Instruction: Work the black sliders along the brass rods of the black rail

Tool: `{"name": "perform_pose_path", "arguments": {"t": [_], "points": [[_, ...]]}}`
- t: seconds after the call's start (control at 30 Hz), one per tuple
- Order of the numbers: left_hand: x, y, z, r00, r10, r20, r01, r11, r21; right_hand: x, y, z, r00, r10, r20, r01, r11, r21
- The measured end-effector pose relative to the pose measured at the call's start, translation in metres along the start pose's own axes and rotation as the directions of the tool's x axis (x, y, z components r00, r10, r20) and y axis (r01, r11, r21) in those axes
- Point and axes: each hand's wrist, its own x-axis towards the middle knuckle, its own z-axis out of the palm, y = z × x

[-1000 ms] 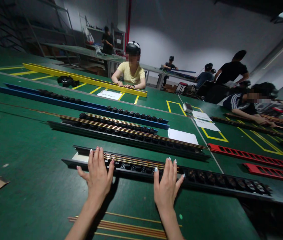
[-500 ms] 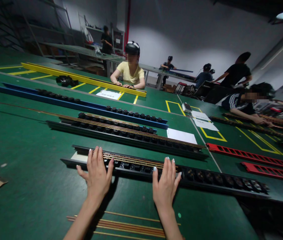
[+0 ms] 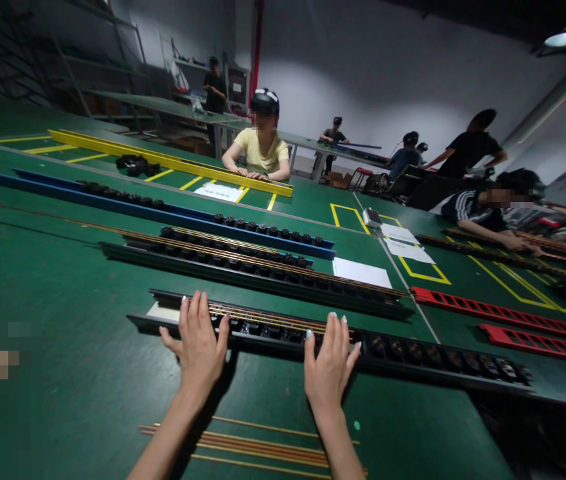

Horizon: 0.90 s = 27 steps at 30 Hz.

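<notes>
The black channel (image 3: 267, 345) lies with its right end close to the edge of the tabletop (image 3: 87, 380), beside a dark gap. The left hand (image 3: 200, 350) and right hand (image 3: 330, 377) are open, fingers spread over the channel and its thin rods (image 3: 273, 321); how hard they press cannot be told. Loaded with black blocks (image 3: 413, 355), the channel looks stiff and fairly heavy, best held by its side walls; the rods seem springy and smooth, better supported at two spots.
</notes>
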Motion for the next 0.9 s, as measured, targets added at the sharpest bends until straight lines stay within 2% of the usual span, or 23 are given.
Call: {"name": "perform_pose_path", "arguments": {"t": [0.2, 0.5, 0.9], "points": [[-0.001, -0.001, 0.001, 1.000, 0.002, -0.016, -0.002, 1.000, 0.001, -0.001, 0.001, 0.004, 0.999, -0.005, -0.032, 0.006, 1.000, 0.014], [-0.001, -0.001, 0.003, 0.999, 0.024, -0.043, -0.025, 0.999, -0.021, 0.001, 0.006, 0.013, 0.989, -0.004, -0.145, 0.019, 0.995, 0.102], [-0.001, -0.008, 0.003, 0.997, 0.065, -0.039, -0.066, 0.997, -0.037, 0.003, 0.007, 0.012, 0.986, 0.015, -0.164, 0.006, 0.992, 0.127]]}}
